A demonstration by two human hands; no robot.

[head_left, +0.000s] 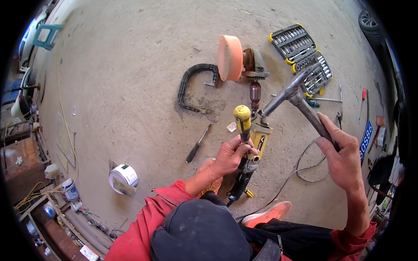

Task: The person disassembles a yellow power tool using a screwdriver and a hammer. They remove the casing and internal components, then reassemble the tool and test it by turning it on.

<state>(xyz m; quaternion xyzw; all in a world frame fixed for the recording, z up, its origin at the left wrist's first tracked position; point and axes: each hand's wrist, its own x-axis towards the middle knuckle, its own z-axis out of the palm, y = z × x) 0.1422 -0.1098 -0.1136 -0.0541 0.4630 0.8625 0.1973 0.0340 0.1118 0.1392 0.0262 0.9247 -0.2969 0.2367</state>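
My left hand [233,156] is closed round the lower part of a yellow-handled screwdriver [242,115], held upright over a yellow-and-black power tool [263,137] lying on the floor. My right hand [339,148] grips the handle of a steel hammer [311,113], whose long head reaches left toward the tool's top end. Just beyond stands a dark-red screwdriver handle [255,91], in line with a grey gear housing [257,65] bearing a salmon foam pad [228,58]. A black C-shaped handle [185,87] lies left of these. The screwdriver's tip is hidden.
An open socket set [291,41] lies back right, loose tools and a blue plate [365,139] along the right. A black screwdriver [193,150] and white tin [122,176] lie left. A cable [300,172] loops beside my orange shoe [272,213]. Clutter lines the left edge.
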